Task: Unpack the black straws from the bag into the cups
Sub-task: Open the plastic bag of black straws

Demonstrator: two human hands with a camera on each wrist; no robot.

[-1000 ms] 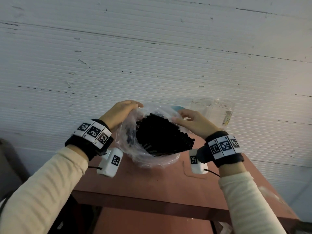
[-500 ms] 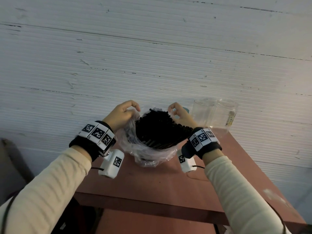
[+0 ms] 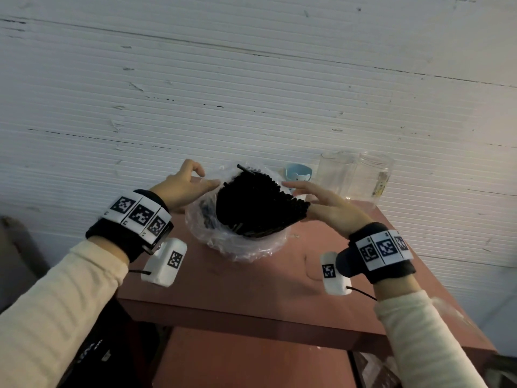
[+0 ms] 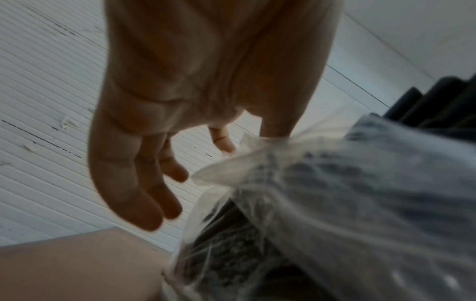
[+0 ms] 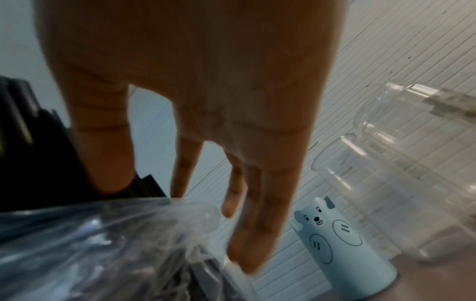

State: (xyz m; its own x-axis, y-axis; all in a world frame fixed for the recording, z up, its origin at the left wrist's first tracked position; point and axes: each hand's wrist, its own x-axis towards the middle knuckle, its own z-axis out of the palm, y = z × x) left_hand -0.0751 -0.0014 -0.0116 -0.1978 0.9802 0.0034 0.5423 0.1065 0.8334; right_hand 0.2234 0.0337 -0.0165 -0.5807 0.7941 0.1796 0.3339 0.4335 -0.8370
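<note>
A clear plastic bag (image 3: 237, 247) sits on the red-brown table (image 3: 251, 289), its mouth pushed down around a thick bundle of black straws (image 3: 251, 208) that sticks up out of it. My left hand (image 3: 208, 176) hovers at the bag's left rim with relaxed fingers; in the left wrist view its thumb (image 4: 275, 122) touches the bag (image 4: 347, 193). My right hand (image 3: 296, 194) lies at the bundle's right side with straight fingers, its thumb (image 5: 103, 158) against the straws (image 5: 38, 152). Two clear cups (image 3: 335, 175) (image 3: 372, 177) stand behind at the right.
A small light-blue cup with a bear face (image 3: 298, 175) stands between the bag and the clear cups, close to my right fingertips (image 5: 242, 254). A white ribbed wall (image 3: 251, 93) rises straight behind the table. The table's front edge is near my wrists.
Both hands had gripped the bag's rim beside the straws. Now their fingers are straightened and off the rim, and the right hand has drawn back to the right.
</note>
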